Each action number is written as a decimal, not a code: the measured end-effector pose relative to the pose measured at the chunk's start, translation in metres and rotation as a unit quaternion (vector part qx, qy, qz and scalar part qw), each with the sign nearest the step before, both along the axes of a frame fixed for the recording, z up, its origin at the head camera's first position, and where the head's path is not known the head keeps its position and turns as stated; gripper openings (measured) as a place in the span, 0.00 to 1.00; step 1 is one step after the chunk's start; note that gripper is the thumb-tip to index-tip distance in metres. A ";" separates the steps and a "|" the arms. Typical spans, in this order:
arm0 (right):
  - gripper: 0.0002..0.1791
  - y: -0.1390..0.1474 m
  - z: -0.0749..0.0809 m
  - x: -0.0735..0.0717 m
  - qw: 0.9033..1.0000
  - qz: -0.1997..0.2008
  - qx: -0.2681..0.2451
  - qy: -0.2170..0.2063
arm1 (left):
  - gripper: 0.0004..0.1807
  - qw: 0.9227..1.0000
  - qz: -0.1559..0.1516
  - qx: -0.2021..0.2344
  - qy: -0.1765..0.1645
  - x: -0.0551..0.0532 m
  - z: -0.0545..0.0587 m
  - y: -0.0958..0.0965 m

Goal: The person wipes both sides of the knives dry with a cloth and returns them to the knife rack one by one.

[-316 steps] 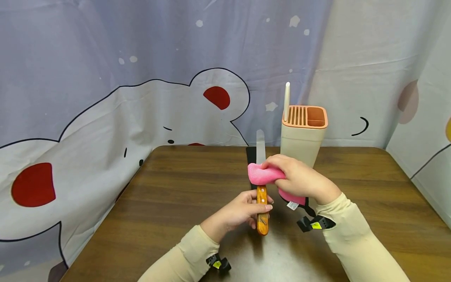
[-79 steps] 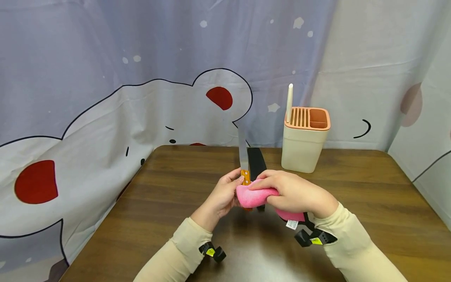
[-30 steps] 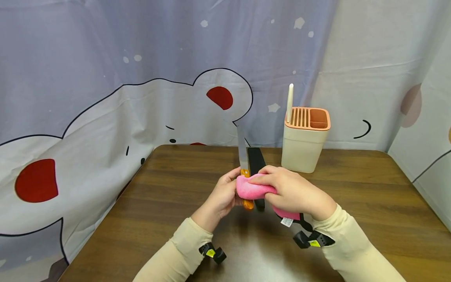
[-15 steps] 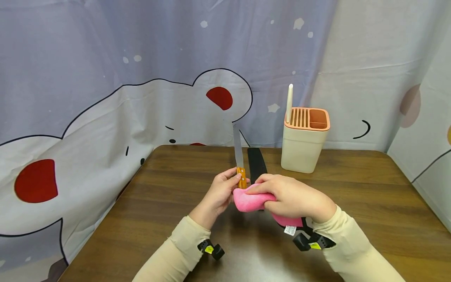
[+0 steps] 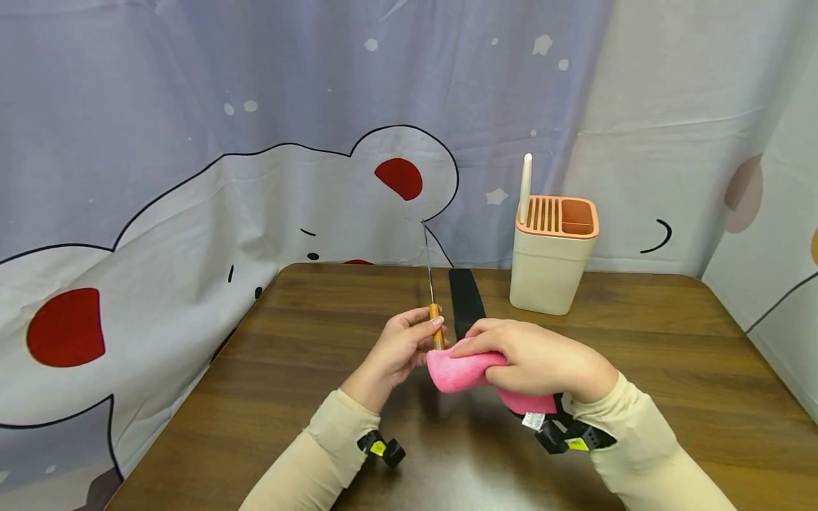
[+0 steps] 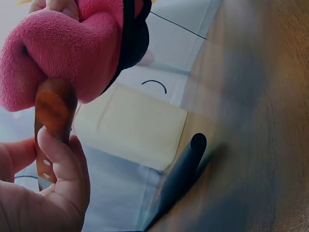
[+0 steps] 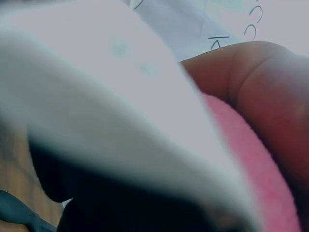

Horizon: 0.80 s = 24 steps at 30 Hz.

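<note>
My left hand pinches the wooden handle of a knife between thumb and fingers, near the blade. The long thin blade points away and up, seen edge-on in the head view. My right hand grips a bunched pink cloth with black trim and a white label. In the left wrist view the cloth wraps the butt end of the handle. The label hides much of the right wrist view. Beyond the hands a long black utensil lies on the table, partly covered by my right hand.
A cream knife holder with an orange slotted top stands at the back right of the wooden table. From its left slot rises a white handle. A patterned curtain hangs behind the table's back edge.
Earlier the cloth was on the blade; now it is at the handle's butt. My left hand has shifted up the handle towards the blade. The knife has turned from flat to edge-on.
</note>
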State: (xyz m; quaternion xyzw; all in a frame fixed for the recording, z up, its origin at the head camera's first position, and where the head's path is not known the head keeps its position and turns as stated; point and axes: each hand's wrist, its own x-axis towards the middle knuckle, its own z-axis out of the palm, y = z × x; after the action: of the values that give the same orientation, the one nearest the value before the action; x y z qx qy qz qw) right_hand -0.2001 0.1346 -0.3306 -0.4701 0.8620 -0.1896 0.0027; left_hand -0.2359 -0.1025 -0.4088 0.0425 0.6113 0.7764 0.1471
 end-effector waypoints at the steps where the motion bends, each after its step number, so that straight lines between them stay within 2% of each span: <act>1: 0.22 0.001 0.000 0.000 1.000 0.000 -0.002 0.000 | 0.25 1.000 -0.005 0.003 -0.002 0.000 -0.001 0.000; 5: 0.21 0.005 0.002 -0.001 1.000 0.002 -0.019 -0.014 | 0.23 1.000 -0.016 0.006 -0.007 -0.001 -0.003 0.002; 9: 0.22 0.011 0.005 -0.003 0.999 0.007 -0.036 -0.026 | 0.14 1.000 -0.009 0.000 -0.006 0.000 -0.005 0.004; 12: 0.23 0.017 0.008 -0.005 0.999 0.006 -0.040 -0.025 | 0.12 1.000 -0.012 0.003 -0.008 0.000 -0.006 0.005; 19: 0.26 0.028 0.012 -0.012 0.997 -0.002 -0.063 -0.042 | 0.13 0.998 -0.046 0.025 -0.025 0.003 -0.008 0.010; 24: 0.30 0.036 0.009 -0.023 0.993 -0.026 -0.103 -0.059 | 0.15 0.995 -0.092 0.029 -0.029 0.007 -0.008 0.013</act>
State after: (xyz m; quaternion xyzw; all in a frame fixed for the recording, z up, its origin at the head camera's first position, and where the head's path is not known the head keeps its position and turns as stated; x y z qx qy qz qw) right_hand -0.2234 0.1702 -0.3219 -0.4333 0.8481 -0.3049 0.0004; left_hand -0.2289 -0.0899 -0.4167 0.0803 0.5777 0.7778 0.2341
